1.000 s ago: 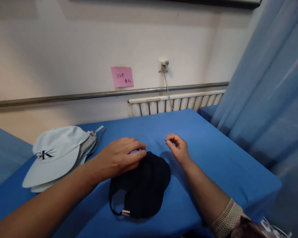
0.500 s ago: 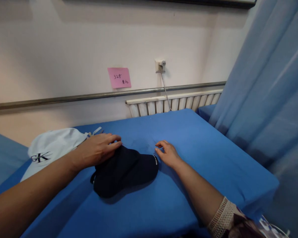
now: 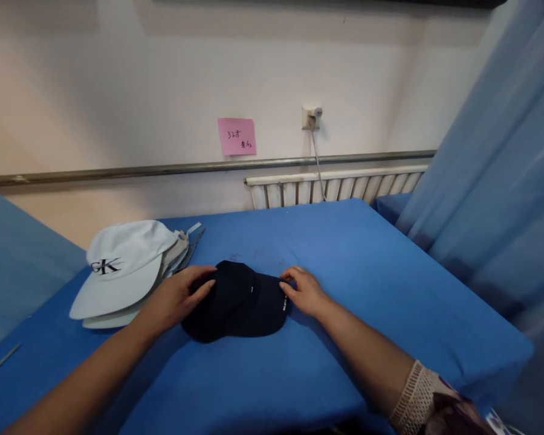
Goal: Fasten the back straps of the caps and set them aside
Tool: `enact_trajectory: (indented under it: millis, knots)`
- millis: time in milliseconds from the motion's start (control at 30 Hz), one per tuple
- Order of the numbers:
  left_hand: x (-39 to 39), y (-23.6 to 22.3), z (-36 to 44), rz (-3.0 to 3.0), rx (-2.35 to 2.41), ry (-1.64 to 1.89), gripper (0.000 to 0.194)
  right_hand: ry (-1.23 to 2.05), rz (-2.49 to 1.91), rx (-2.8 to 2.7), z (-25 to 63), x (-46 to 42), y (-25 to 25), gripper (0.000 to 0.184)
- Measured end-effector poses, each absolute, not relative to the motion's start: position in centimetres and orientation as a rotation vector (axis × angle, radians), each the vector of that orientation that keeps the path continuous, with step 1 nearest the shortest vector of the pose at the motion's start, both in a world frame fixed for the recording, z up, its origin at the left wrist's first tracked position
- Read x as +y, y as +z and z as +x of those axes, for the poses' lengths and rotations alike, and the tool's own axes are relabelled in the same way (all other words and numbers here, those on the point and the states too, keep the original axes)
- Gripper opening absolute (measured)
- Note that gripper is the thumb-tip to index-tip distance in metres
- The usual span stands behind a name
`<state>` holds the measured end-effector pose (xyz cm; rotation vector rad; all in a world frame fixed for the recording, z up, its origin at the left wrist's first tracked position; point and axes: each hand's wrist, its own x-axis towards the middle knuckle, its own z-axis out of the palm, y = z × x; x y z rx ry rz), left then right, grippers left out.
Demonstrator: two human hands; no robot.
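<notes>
A dark navy cap [image 3: 236,299] lies on the blue table [image 3: 344,254] in front of me, its brim pointing right. My left hand [image 3: 176,295] rests on the cap's left side, fingers stretched over the crown. My right hand [image 3: 303,291] touches the right edge of the brim with its fingers loosely extended. Neither hand grips the cap; both lie flat against it.
A stack of pale caps [image 3: 127,269], the top one white with a black logo, sits at the table's left. A radiator [image 3: 335,186], a rail, a pink note [image 3: 237,136] and a wall socket [image 3: 311,116] are behind. Blue curtains [image 3: 494,169] hang at the right.
The dark cap has been turned over and around, from underside and strap showing to crown up with brim to the right. Both hands now lie on its two sides.
</notes>
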<state>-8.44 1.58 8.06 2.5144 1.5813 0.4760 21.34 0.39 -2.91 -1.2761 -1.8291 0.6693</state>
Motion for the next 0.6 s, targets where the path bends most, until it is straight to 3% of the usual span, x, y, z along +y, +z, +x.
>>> enact_trajectory:
  millis: [133, 300, 600]
  knots:
    - [2.0, 8.6, -8.3, 2.441, 1.627, 0.488, 0.031, 0.662, -1.285, -1.901, 21.3, -0.1, -2.8, 0.017]
    - [1.7, 9.5, -10.1, 2.305, 1.754, 0.766, 0.033, 0.597, -1.316, -2.034, 21.4, -0.1, -2.9, 0.015]
    - [1.6, 10.0, -10.0, 2.279, 1.704, 0.759, 0.036, 0.615, -1.392, -1.967, 21.0, -0.5, -3.0, 0.025]
